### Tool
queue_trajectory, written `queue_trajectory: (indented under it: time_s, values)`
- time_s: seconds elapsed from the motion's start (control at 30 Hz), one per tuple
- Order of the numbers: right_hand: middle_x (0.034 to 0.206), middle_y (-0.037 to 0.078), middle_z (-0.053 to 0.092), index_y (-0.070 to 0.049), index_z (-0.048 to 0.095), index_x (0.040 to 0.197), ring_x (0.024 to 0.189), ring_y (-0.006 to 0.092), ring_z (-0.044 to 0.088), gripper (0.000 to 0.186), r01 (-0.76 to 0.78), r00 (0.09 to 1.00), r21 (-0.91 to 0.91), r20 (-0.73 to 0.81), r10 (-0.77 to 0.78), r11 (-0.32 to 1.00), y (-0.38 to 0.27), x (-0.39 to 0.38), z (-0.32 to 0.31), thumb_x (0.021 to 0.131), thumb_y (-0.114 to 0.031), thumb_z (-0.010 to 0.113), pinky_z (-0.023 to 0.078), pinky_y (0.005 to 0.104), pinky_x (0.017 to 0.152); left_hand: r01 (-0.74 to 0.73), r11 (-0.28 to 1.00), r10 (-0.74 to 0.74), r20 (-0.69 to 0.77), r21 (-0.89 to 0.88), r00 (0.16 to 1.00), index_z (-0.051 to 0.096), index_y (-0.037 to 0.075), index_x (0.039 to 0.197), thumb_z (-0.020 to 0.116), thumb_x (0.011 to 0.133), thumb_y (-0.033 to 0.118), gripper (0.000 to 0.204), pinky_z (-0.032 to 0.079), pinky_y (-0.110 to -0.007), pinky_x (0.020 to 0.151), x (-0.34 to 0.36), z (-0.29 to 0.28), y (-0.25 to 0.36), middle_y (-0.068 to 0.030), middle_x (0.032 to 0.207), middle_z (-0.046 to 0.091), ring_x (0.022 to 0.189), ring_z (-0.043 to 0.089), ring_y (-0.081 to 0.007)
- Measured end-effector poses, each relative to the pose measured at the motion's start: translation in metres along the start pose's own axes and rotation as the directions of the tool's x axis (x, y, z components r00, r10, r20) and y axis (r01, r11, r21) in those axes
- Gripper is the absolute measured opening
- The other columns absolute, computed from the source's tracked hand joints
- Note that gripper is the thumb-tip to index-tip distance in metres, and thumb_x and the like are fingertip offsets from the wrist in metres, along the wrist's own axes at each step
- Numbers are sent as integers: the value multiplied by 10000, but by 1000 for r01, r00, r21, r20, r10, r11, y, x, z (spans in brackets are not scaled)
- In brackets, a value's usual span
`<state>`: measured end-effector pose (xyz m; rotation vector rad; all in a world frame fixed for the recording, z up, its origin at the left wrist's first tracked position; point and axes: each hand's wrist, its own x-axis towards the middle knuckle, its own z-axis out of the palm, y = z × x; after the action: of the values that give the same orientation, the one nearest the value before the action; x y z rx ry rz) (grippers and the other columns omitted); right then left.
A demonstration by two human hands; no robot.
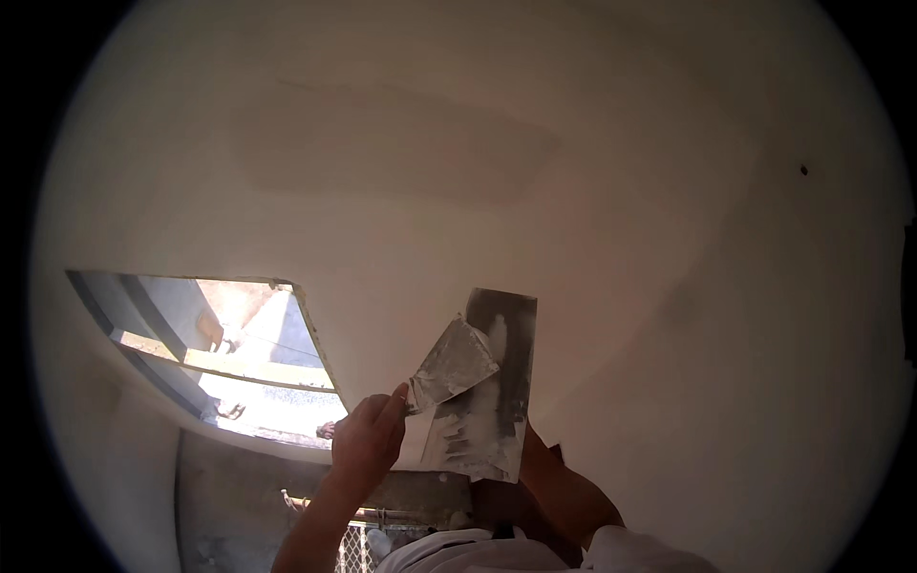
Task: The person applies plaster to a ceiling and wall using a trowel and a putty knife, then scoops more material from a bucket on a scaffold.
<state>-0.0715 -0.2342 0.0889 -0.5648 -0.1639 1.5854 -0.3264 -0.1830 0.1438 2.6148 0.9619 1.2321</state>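
Observation:
My left hand [368, 439] is closed around the handle end of a wide putty knife [449, 368], its blade smeared with pale plaster. That blade lies against, or just over, the face of a rectangular steel plastering trowel [514, 368] held up in front of me. White plaster streaks the lower half of the trowel's face, with a thinner smear near the top. My right hand [535, 447] comes up behind the trowel and supports it from the back; its fingers are hidden by the plate.
A pale plastered wall [611, 248] fills most of the view, with a darker patch [401, 143] high up. On the left, a bright window opening has a crossbar [258, 370]. A small dark spot [803, 170] marks the right side. Metal mesh [354, 549] shows below.

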Motion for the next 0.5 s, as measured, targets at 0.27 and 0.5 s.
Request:
queue_trajectory:
  time_s: [0.27,0.5]
  values:
    - [978,105,663,6,595,1006,821,205,673,193,684,712,-559,376,-593,468,-165,64,79,863,-95,676,592,353,748,315,939,-334,152,135,930,664,44,1075,612,884,80,201,531,-434,627,-80,7,-48,-117,826,636,750,648,-324]
    - [699,78,614,-6,601,853,595,168,610,76,524,400,-830,441,-804,-194,-132,120,139,833,-55,654,494,339,547,593,793,-605,69,139,793,692,46,1097,667,796,26,303,511,-431,666,-213,-37,-58,-142,793,640,743,645,-326]
